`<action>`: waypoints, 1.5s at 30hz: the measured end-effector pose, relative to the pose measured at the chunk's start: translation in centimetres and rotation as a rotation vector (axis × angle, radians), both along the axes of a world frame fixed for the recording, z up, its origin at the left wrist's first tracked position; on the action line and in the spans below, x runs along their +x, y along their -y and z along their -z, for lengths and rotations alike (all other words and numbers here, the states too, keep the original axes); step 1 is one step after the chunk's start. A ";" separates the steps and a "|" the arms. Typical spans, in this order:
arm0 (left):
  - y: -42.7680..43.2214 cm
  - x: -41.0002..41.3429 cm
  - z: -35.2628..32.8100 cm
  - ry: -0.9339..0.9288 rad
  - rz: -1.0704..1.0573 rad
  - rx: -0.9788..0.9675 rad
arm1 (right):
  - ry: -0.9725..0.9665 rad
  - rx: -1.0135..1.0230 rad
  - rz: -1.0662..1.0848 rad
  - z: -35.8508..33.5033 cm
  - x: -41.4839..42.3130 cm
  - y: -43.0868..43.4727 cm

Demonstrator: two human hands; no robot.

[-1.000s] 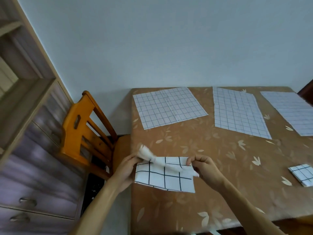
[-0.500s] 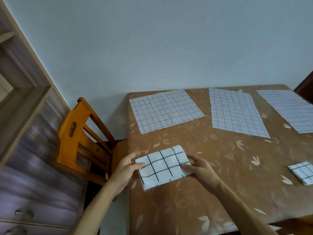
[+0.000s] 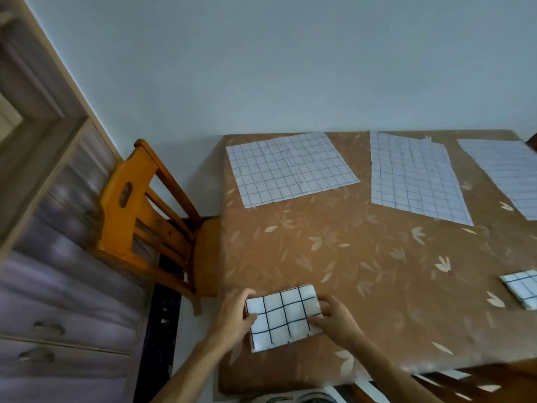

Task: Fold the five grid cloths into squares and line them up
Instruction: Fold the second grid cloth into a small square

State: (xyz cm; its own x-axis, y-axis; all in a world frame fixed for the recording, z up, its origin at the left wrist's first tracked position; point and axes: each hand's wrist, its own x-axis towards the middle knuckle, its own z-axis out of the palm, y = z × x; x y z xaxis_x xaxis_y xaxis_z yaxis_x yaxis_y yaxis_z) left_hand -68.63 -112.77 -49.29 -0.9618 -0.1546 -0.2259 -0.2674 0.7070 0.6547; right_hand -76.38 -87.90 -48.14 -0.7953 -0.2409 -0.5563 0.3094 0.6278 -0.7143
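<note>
Brown leaf-patterned table is filling the lower right of the frame. Grey-purple wooden drawer cabinet is running down the left edge. Orange wooden chair is standing between cabinet and table.

Three white grid cloths are lying spread flat along the table's top edge: first spread cloth at upper centre, second spread cloth to its right, third spread cloth running off the right edge.

Folded white cloth with bold black grid is sitting at the table's lower left corner, bottom centre of frame, slightly skewed; cannot tell if it is lying fully flat.

- Left hand is gripping its left edge, thumb on top.
- Right hand is holding its right edge, fingers curled onto the fabric.

Small folded grid square is lying at the right edge of frame, well apart from both hands.
</note>
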 end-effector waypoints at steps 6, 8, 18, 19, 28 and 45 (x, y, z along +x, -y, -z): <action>-2.5 1.5 3.7 -0.121 0.292 -0.389 | -0.513 0.542 -0.371 2.2 2.4 1.6; -3.5 1.7 4.2 -0.093 0.324 -0.378 | -0.725 0.528 -0.505 3.4 2.8 3.1; -3.0 3.6 5.7 0.098 0.297 -0.549 | -0.656 0.553 -0.795 7.0 2.0 4.2; -2.9 3.9 5.7 0.094 0.287 -0.550 | -0.654 0.588 -0.767 7.1 1.5 3.4; -3.1 4.6 5.8 0.089 0.265 -0.560 | -0.600 0.582 -0.467 4.4 -2.5 1.8; -0.5 -3.4 0.2 0.146 0.168 0.318 | -0.303 -0.182 -0.246 -3.0 -3.1 1.6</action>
State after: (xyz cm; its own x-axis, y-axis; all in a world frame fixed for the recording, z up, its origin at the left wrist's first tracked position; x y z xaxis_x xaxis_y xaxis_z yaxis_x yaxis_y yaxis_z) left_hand -72.07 -112.23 -49.53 -0.9222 0.1017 -0.3732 -0.2716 0.5167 0.8119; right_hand -79.44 -89.49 -45.17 -0.8230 -0.5160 -0.2376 -0.0741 0.5122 -0.8557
